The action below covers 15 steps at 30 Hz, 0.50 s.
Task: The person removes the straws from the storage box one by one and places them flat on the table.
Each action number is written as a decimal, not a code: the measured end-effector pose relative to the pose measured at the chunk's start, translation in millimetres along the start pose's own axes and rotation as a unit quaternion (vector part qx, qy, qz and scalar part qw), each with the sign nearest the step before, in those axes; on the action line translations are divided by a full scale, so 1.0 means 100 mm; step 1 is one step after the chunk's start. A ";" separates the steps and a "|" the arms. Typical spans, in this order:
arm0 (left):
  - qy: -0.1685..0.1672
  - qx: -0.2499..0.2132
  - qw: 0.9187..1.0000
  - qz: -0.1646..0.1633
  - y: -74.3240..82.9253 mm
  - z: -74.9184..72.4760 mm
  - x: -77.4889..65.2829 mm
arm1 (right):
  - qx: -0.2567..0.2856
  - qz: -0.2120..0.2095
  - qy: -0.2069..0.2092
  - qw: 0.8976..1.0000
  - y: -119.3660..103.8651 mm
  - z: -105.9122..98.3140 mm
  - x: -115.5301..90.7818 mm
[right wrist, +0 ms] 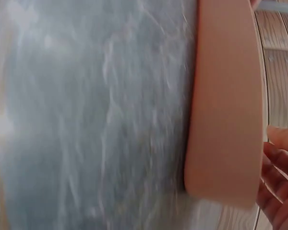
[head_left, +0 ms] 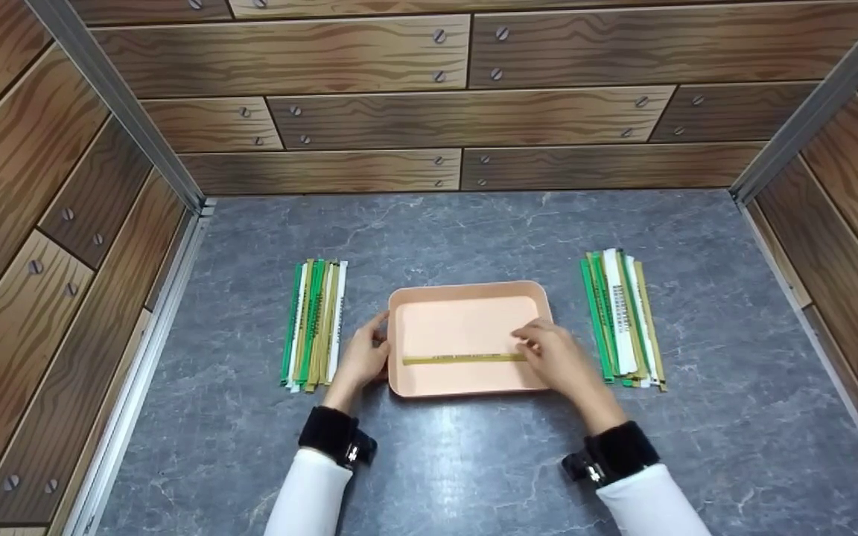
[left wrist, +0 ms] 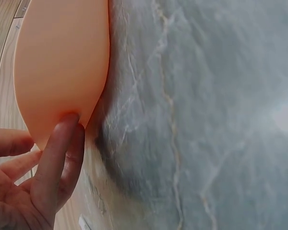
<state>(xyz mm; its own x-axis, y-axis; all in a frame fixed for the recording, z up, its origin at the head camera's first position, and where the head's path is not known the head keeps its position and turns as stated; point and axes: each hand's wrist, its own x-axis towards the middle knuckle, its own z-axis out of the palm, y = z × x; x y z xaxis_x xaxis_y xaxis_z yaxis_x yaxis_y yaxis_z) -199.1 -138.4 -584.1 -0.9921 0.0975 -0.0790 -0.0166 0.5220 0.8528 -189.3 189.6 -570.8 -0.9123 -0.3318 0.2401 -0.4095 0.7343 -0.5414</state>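
Note:
A peach-coloured shallow tray sits on the grey marbled table. Inside it, toward the near side, lies one slim gold stick packet with dark print, running left to right. The left hand is at the tray's left end; in the left wrist view its fingertips press the outer wall. Over the right part of the tray hovers the right hand, its fingertips slightly apart above the packet's right end, which the hand partly hides. The right wrist view shows that hand behind the tray's wall, fingers loosely bent.
To the left lies a bundle of green, gold and white stick packets. A similar bundle of packets lies to the right, close to the right forearm. Wood-patterned walls enclose the table at the back and both sides.

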 end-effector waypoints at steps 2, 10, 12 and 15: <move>0.004 0.007 1.000 0.000 0.00 0.00 0.00 | -0.012 -0.015 -0.028 0.999 -0.03 0.05 0.01; 0.007 0.020 1.000 -0.003 0.01 0.00 0.01 | -0.084 -0.054 -0.090 0.991 -0.06 0.15 0.05; 0.003 0.017 1.000 -0.009 0.02 0.00 0.00 | -0.095 -0.058 -0.083 0.990 -0.05 0.16 0.05; 0.000 0.007 1.000 -0.014 0.02 0.00 0.00 | -0.108 -0.064 -0.072 0.989 -0.04 0.18 0.06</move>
<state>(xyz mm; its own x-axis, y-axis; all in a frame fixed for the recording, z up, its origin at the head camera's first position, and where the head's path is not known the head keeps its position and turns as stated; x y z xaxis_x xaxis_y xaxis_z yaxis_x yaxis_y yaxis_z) -199.2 -137.1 -582.1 -0.9913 0.0830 -0.1024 -0.0420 0.5369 0.8426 -193.0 174.3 -582.1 -0.8492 -0.5000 0.1698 -0.5273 0.7852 -0.3247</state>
